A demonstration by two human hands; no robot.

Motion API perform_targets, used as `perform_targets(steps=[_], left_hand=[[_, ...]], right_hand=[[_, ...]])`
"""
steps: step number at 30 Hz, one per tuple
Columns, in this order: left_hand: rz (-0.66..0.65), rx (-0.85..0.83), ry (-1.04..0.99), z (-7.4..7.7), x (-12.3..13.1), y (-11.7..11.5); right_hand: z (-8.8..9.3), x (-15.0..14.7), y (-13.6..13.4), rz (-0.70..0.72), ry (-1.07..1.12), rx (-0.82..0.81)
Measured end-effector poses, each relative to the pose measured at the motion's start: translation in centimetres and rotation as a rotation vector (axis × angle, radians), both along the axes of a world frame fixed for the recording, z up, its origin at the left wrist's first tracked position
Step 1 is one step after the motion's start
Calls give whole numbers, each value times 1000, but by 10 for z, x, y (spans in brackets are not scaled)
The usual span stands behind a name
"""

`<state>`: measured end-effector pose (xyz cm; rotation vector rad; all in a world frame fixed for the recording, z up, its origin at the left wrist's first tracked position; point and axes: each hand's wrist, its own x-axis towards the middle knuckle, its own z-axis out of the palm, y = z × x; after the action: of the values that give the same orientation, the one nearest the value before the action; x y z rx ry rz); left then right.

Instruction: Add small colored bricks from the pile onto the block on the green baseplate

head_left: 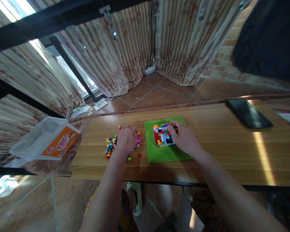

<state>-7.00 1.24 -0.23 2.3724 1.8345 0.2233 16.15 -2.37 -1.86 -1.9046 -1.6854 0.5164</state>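
A green baseplate lies on the wooden table, with a block of small multicoloured bricks built up on its middle. My right hand is over the right side of that block, its thumb and fingers bent together near the top right bricks. Whether a brick is between those fingertips I cannot make out. To the left, a loose heap of small coloured bricks is spread on the table. My left hand rests on the heap with fingers curled down into it; the fingertips are hidden by the back of the hand.
A dark phone lies at the table's right. Beyond the left edge stands a clear plastic box with an orange label. Pleated curtains hang behind a dark metal bar. A single red brick lies near the heap.
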Motion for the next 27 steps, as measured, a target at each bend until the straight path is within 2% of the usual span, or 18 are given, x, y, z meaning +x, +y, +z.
perform_targets(steps=[5,18,22,27], left_hand=[[6,-9,26,-3,9,2],[16,-9,80,0,18,-3],[6,11,-30,2,20,-3],[-68,-5,-394,6,27,-6]], right_hand=[[0,0,0,-6,-9,1],[3,0,0,4,-23,-22],[2,0,0,11,-25,-12],[1,0,0,2,-7,6]])
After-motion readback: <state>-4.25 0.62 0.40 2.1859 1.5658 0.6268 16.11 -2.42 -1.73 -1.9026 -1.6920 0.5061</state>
